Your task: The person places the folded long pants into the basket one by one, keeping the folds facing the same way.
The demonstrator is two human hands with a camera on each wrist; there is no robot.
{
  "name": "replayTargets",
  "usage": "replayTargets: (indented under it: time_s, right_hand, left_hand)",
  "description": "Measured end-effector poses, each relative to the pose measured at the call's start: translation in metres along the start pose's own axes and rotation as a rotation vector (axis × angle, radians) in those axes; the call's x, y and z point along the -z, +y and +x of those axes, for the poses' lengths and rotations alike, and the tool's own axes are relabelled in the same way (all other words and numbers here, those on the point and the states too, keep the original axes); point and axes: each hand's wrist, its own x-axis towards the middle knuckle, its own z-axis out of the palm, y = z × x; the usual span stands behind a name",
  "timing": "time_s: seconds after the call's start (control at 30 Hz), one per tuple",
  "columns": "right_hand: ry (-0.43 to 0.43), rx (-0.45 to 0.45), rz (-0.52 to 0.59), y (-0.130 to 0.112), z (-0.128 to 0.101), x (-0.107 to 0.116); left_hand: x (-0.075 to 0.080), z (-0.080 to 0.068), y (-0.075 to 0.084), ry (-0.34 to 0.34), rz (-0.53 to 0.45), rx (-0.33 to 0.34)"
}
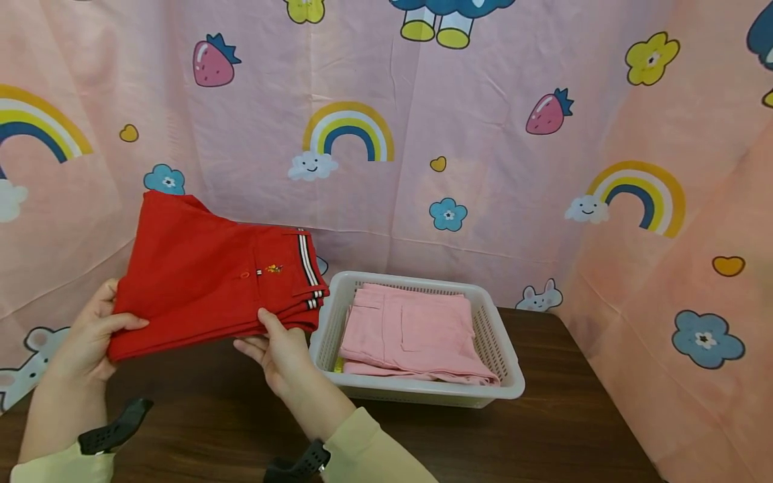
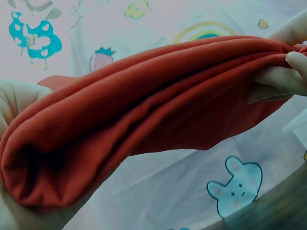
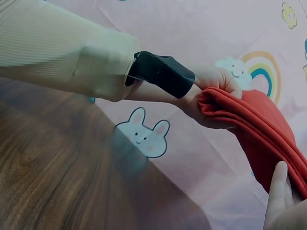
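Folded red trousers (image 1: 199, 282), with a button, small embroidery and black-and-white striped trim, are held up above the table. My left hand (image 1: 90, 329) grips their folded left end, thumb on the front. At the lower right edge, my right hand (image 1: 284, 355) pinches the cloth, its thumb on the near side and fingers underneath. The left wrist view shows stacked fold layers of the red trousers (image 2: 144, 91) stretched between both hands. In the right wrist view, the left hand (image 3: 211, 96) clasps the rolled fold.
A white plastic basket (image 1: 507, 362) stands on the dark wooden table (image 1: 561, 416), right of the red trousers. Folded pink trousers (image 1: 417, 329) lie in it, with a bit of yellow (image 1: 338, 364) beside them. A patterned pink curtain (image 1: 483, 168) hangs behind.
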Motion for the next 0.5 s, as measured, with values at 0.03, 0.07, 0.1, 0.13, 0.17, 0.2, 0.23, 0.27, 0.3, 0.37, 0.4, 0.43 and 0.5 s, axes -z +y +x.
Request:
replayTargets:
  time_s: [0.03, 0.07, 0.1, 0.13, 0.17, 0.2, 0.23, 0.27, 0.3, 0.37, 0.4, 0.43, 0.5]
  right_hand:
    - [0.005, 0.002, -0.002, -0.002, -0.001, 0.0]
    - [0.008, 0.005, -0.005, -0.004, -0.001, -0.001]
    - [0.013, 0.008, -0.005, -0.005, -0.002, -0.001]
    - [0.016, 0.01, -0.005, -0.007, -0.003, -0.001]
    - [0.016, 0.012, -0.003, -0.008, -0.003, -0.001]
    - [0.017, 0.013, 0.0, -0.01, -0.004, 0.0]
    - [0.016, 0.014, 0.001, -0.011, -0.004, 0.0]
    - [0.012, 0.016, 0.002, -0.013, -0.004, 0.001]
    - [0.01, 0.017, 0.003, -0.014, -0.005, 0.002]
    - [0.001, 0.022, -0.004, -0.018, -0.006, 0.004]
    - [-0.003, 0.023, -0.007, -0.02, -0.007, 0.005]
    - [-0.008, 0.025, -0.009, -0.022, -0.008, 0.006]
    - [-0.011, 0.029, -0.011, -0.026, -0.009, 0.008]
  left_hand:
    - [-0.002, 0.001, 0.001, -0.008, -0.009, -0.006]
    - [-0.004, 0.001, 0.001, -0.009, -0.011, -0.009]
    - [-0.007, 0.002, 0.002, -0.001, -0.011, -0.007]
    - [-0.009, 0.002, 0.003, 0.008, -0.011, -0.005]
    - [-0.011, 0.003, 0.003, 0.018, -0.006, -0.001]
    - [-0.013, 0.003, 0.004, 0.028, -0.003, 0.002]
    - [-0.016, 0.004, 0.004, 0.036, 0.005, 0.004]
    - [-0.018, 0.004, 0.005, 0.041, 0.009, 0.006]
    - [-0.02, 0.005, 0.005, 0.047, 0.013, 0.007]
    - [-0.025, 0.005, 0.005, 0.043, 0.017, 0.007]
    - [-0.028, 0.006, 0.004, 0.041, 0.016, 0.004]
    - [-0.031, 0.007, 0.004, 0.041, 0.017, 0.002]
    - [-0.037, 0.008, 0.003, 0.044, 0.024, 0.0]
